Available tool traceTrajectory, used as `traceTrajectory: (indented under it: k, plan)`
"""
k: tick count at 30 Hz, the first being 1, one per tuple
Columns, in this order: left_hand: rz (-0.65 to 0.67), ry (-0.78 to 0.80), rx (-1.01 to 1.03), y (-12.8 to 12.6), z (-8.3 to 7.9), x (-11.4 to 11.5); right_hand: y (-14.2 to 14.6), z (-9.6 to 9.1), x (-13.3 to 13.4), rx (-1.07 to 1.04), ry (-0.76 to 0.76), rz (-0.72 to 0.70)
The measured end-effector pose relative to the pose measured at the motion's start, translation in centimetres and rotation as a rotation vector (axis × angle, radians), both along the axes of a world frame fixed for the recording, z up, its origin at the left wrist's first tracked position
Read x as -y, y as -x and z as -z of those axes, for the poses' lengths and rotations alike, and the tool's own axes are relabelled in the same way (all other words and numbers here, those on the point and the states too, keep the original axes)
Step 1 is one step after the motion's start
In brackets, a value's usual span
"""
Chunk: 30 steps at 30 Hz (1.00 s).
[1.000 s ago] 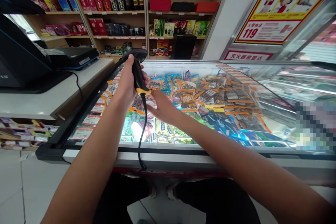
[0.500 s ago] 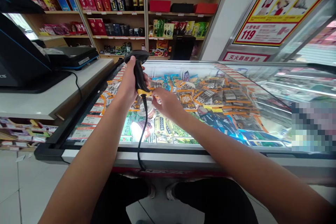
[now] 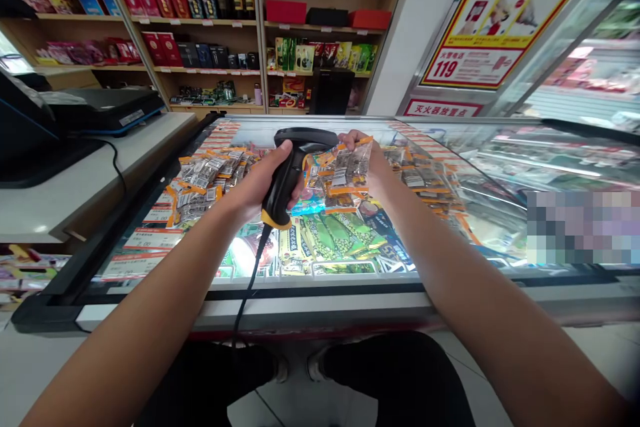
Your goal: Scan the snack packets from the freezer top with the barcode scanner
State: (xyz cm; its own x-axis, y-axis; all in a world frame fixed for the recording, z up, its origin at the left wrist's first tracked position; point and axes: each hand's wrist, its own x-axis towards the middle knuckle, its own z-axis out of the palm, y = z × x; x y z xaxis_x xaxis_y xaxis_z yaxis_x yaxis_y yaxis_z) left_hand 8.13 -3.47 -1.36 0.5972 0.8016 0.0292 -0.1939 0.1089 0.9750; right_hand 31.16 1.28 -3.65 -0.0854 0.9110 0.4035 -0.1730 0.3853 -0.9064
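My left hand (image 3: 265,177) is wrapped round the handle of a black and yellow barcode scanner (image 3: 281,190), thumb on its upper back. The scanner's head points right, toward a clear snack packet (image 3: 351,167) with orange edges and a printed barcode label. My right hand (image 3: 367,150) pinches this packet by its top, close in front of the scanner. Both hands are above the glass-topped freezer (image 3: 320,293). Similar packets (image 3: 205,173) lie in a pile left of my left hand, and more (image 3: 425,177) lie to the right. Green packages (image 3: 340,233) show below the hands.
A black cable (image 3: 249,293) hangs from the scanner over the freezer's front edge. On the left, a counter (image 3: 150,140) carries a scale (image 3: 107,110) and a dark terminal (image 3: 25,133). Shelves (image 3: 210,22) with bottles and boxes stand behind. Price labels (image 3: 153,239) line the freezer's left side.
The scanner has moved right and slightly down, its head now turned right. My right hand has moved from beside the scanner's lower end to the right and up, a packet now visible in its fingers.
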Motion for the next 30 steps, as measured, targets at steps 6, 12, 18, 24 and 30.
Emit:
traceTrajectory:
  k: [6, 12, 18, 24, 30]
  plan:
    - [0.013, 0.017, 0.000, -0.1, 0.2, 0.0, 0.0, -0.8, 0.6, 0.029, -0.029, -0.020]
    - [0.068, -0.043, 0.006, 0.0, 0.2, 0.0, 0.1, -0.4, 0.7, 0.085, -0.027, -0.008]
    - [-0.002, -0.015, 0.041, 0.5, 0.1, -0.6, -0.6, -0.6, 0.1, 0.269, -0.108, 0.131]
    - [-0.347, 0.003, 0.194, 2.2, -1.9, -1.7, -1.8, 0.2, -0.2, 1.099, -0.066, 0.642]
    - [-0.643, 0.040, 0.312, 3.5, -2.0, -3.1, 4.0, 2.5, 1.1, 1.348, -0.329, 0.536]
